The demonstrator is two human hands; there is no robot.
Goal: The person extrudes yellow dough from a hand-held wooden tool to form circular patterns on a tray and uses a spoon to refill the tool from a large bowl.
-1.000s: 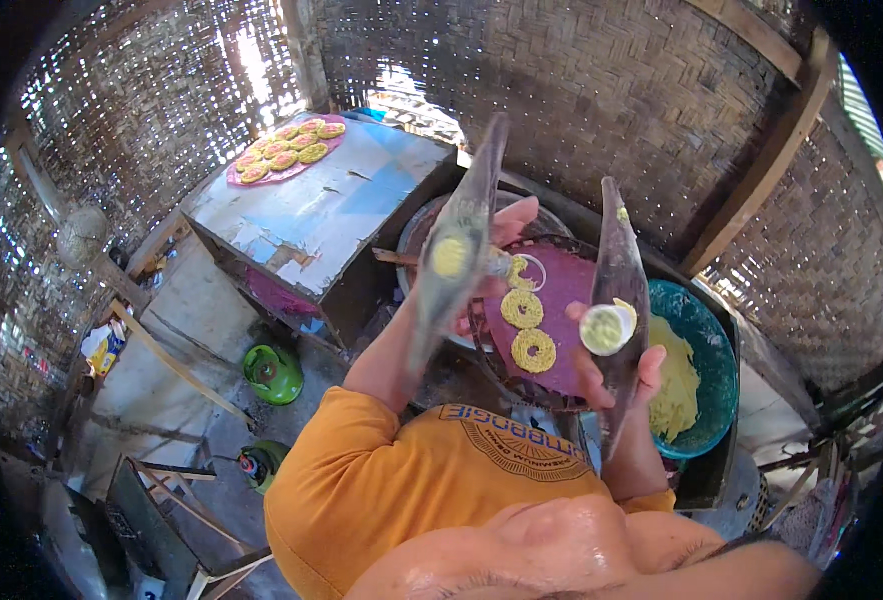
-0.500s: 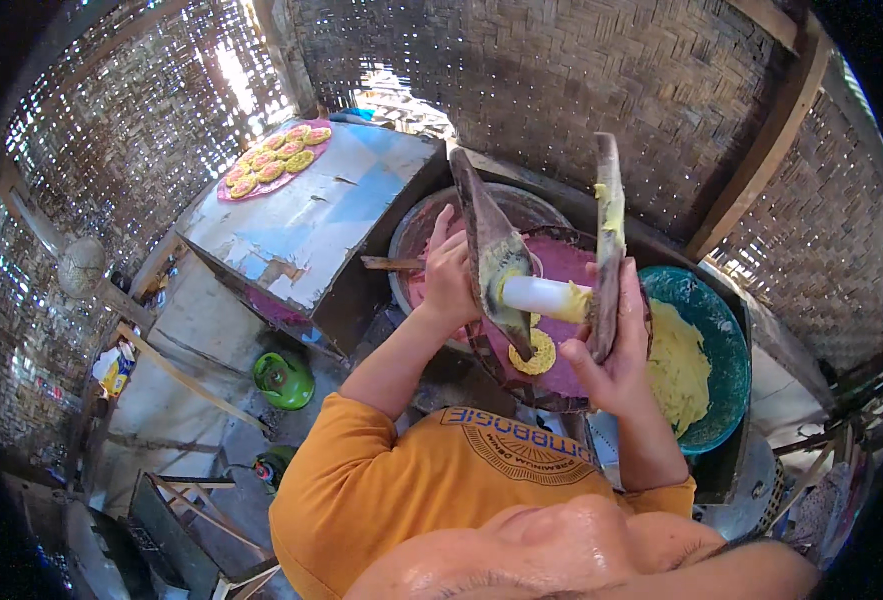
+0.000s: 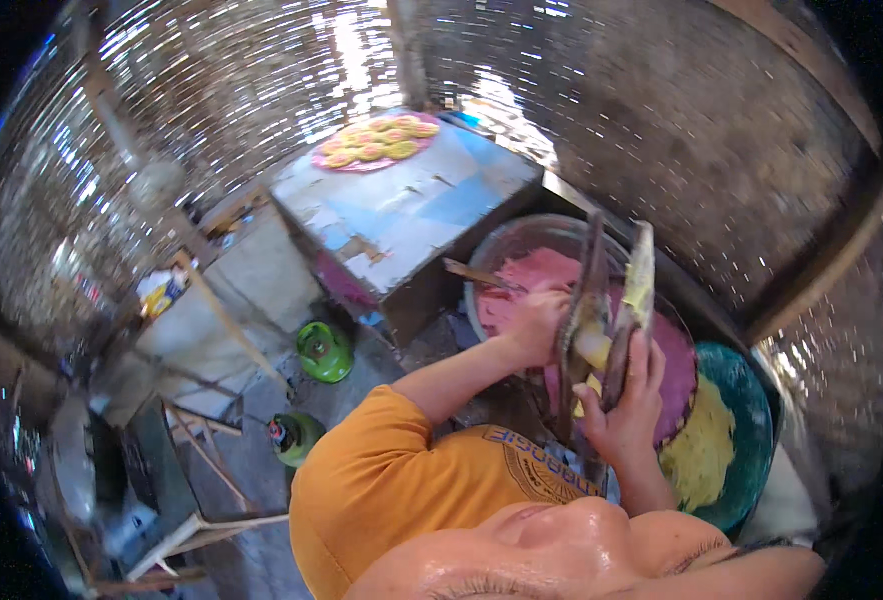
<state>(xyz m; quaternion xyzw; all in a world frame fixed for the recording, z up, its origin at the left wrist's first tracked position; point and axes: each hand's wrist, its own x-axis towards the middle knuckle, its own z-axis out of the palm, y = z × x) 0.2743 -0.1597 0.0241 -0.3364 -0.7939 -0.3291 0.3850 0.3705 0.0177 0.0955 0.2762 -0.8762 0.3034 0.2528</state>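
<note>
My left hand is closed on the left plank of a dark wooden hand press. The other, paler-edged plank is gripped by my right hand, thumb along its side. Between the planks sits a short whitish cylinder, blurred, with yellow dough about it. The press is held over a purple sheet on a round tray, largely hidden by hands and tool. Behind my left hand, a metal basin holds pink dough and a wooden stick.
Pink-and-yellow dough rounds lie on a worn box top at upper middle. A teal basin of yellow dough is at right. Two green gas cylinders stand on the floor at left. Woven walls surround the work area.
The two planks have come much closer together around the cylinder, bringing my hands nearer each other. The camera has turned, so the surroundings sit farther right in the picture, with motion blur.
</note>
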